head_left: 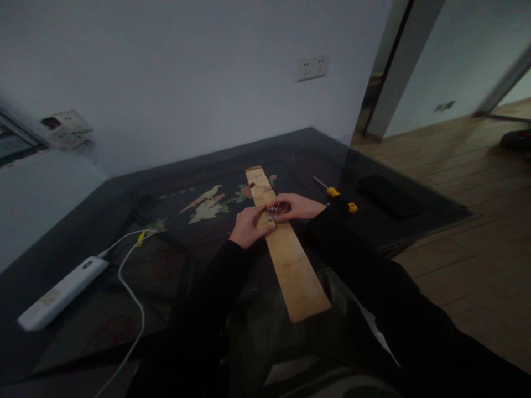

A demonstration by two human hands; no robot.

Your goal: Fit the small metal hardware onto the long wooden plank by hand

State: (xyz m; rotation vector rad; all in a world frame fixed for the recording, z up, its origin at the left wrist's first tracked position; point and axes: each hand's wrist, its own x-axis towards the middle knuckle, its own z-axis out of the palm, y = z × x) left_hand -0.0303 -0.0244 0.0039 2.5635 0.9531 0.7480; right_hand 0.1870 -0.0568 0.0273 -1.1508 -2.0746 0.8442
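Wooden plank (290, 260); both hands meeting.

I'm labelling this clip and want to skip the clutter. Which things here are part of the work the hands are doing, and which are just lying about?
In hand:
- wooden plank, under both hands
- small metal piece, between the fingers on the plank
- left hand and right hand, both on it

Lying about:
- yellow-handled screwdriver, right of the plank
- black flat case
- white power bank with its cable
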